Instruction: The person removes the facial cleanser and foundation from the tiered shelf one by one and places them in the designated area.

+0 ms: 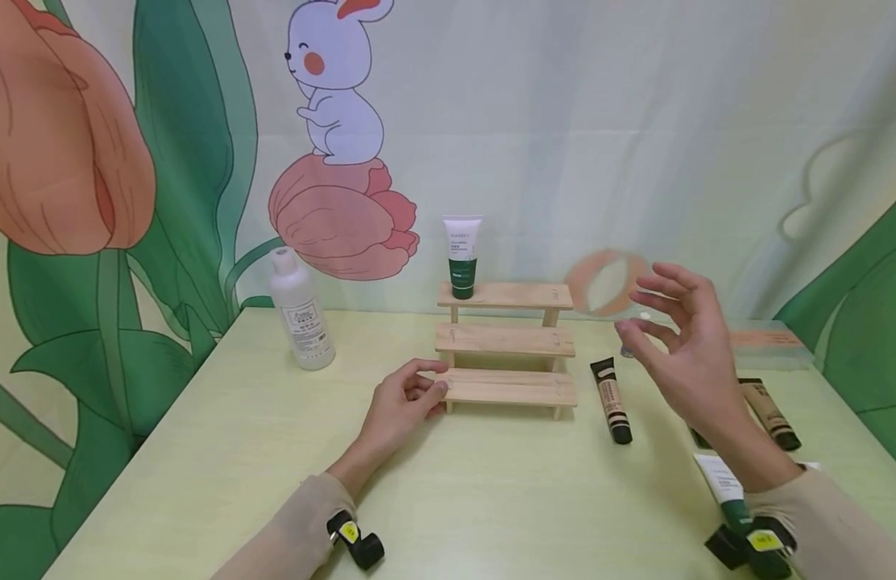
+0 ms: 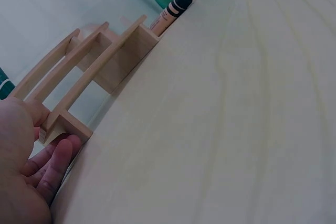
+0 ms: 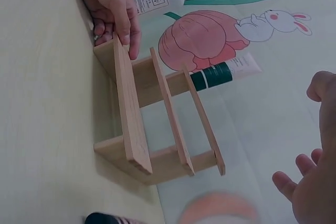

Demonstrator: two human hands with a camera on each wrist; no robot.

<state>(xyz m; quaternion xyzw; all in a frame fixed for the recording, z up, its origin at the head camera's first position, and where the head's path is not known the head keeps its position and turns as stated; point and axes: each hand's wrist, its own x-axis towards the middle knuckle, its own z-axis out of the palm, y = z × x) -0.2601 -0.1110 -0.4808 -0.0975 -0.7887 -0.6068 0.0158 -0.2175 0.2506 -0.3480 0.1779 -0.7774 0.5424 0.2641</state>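
A three-step wooden display stand (image 1: 504, 340) stands at the middle of the table. My left hand (image 1: 400, 403) grips the left end of its lowest step, as the left wrist view shows with fingers (image 2: 55, 169) curled at the side support. On the top step, at the left, a white and green squeeze tube (image 1: 462, 256) stands upright on its cap. My right hand (image 1: 683, 346) is raised to the right of the stand, thumb and fingers apart and bent, with nothing between them. Below and left of it lies a brown and black tube (image 1: 611, 403).
A white bottle (image 1: 300, 314) stands at the back left. Under and beside the right forearm lie another brown tube (image 1: 770, 412) and a white and green tube (image 1: 719, 483). A clear box (image 1: 770, 346) sits at the back right, before a printed curtain (image 1: 520, 121).
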